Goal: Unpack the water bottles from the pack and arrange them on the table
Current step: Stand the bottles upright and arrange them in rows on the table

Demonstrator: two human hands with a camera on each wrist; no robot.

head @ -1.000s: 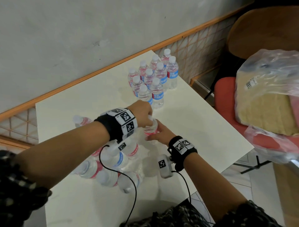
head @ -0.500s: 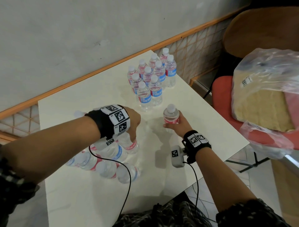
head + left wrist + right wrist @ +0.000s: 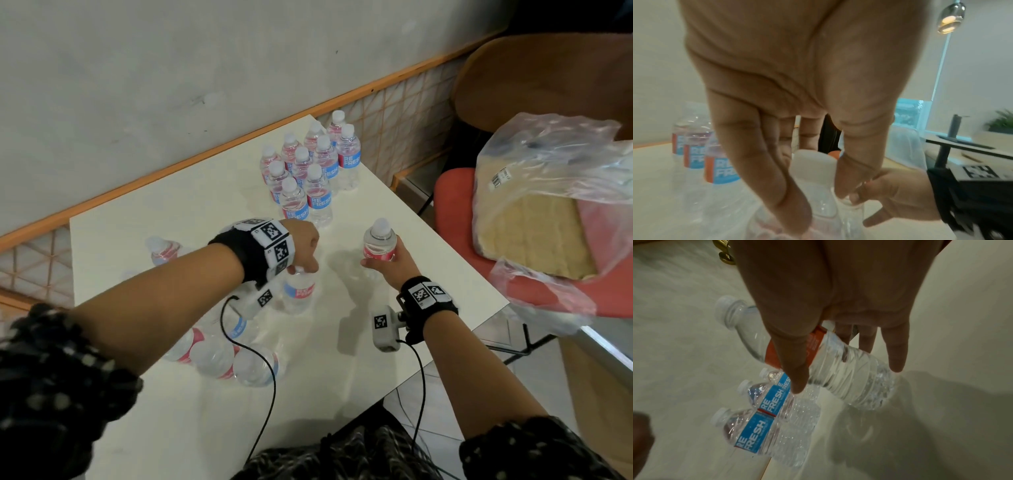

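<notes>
While bottles wait — each hand [image 3: 388,263] grips one.

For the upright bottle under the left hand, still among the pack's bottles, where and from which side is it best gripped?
Probably at the neck and shoulder, from above. That bottle stands upright with its cap up, and lying bottles crowd its lower body on the near side. The left hand already closes round its top; the right hand holds another bottle.

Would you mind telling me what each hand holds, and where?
Right hand grips a bottle around its label. Left hand grips another bottle at its neck.
</notes>
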